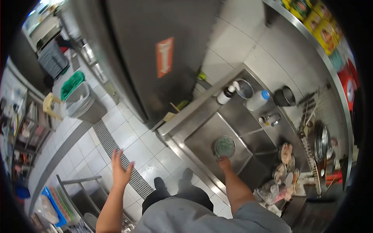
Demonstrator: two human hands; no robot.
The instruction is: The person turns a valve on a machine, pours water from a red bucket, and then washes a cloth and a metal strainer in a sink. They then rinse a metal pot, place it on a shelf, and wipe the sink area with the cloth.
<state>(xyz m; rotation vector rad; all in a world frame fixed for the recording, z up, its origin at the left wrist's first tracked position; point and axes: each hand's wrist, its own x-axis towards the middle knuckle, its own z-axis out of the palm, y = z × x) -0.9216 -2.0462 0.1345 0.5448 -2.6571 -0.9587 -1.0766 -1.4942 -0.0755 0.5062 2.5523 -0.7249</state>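
My right hand reaches into the steel sink, its fingers closed on the near rim of a small round bowl. The inside of the bowl looks pale green and cloudy; I cannot make out what it contains. From the tap, a thin pale streak like running water points toward the bowl but ends short of it. My left hand hangs in the air over the tiled floor, fingers spread, holding nothing. On the sink's back ledge are a dark pump bottle, a white bottle with a blue cap and a metal bowl.
Dishes with food scraps and plastic bags crowd the sink's right side. A tall steel cabinet rises ahead. Leftward are a lined bin, a floor drain grate and a metal rack. A shelf holds yellow packets.
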